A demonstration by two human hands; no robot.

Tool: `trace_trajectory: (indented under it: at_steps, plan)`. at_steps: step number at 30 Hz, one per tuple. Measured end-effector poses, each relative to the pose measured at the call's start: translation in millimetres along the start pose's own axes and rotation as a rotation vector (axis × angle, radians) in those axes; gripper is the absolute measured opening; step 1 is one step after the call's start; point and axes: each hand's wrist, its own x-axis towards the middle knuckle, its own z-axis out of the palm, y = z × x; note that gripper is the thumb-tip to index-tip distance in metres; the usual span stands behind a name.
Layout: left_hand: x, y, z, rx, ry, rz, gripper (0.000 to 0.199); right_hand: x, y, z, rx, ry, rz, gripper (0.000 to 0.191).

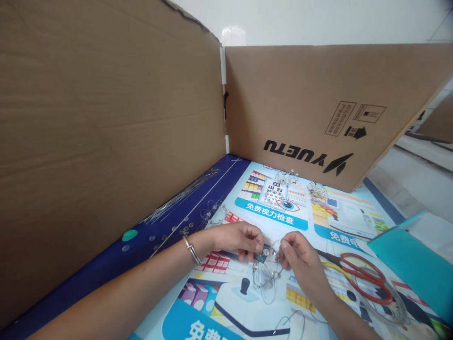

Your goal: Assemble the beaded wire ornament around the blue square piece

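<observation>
Between my two hands hangs a loop of thin wire strung with clear beads (266, 269), just over the printed sheet (184, 314). My left hand (244, 240), a silver bangle on its wrist, pinches the wire on the loop's left side. On the right side, my right hand (299, 257) pinches the wire between thumb and fingertips. A thin wire end curls below the loop. Orange-red-handled scissors (368, 278) lie right of my right hand, beside a coil of clear line (398, 311).
Tall cardboard panels (113, 118) stand to the left and the back (297, 94). Along the left panel lie straight wires (184, 193), loose clear beads (152, 238) and a green disc (130, 235). Beaded wire clusters (286, 178) sit at the back. A teal folder (414, 269) is at right.
</observation>
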Motion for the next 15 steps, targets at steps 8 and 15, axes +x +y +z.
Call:
trace_trajectory:
  at_steps: [8,15]
  plan:
    - [-7.7,13.2,3.2,-0.144,-0.093,-0.018,0.027,1.3,0.1,-3.3,-0.076,0.172,-0.016,0.016]
    - [-5.0,14.4,15.1,-0.113,-0.09,-0.038,0.032,0.3,1.7,-3.9,-0.078,0.2,-0.032,0.014]
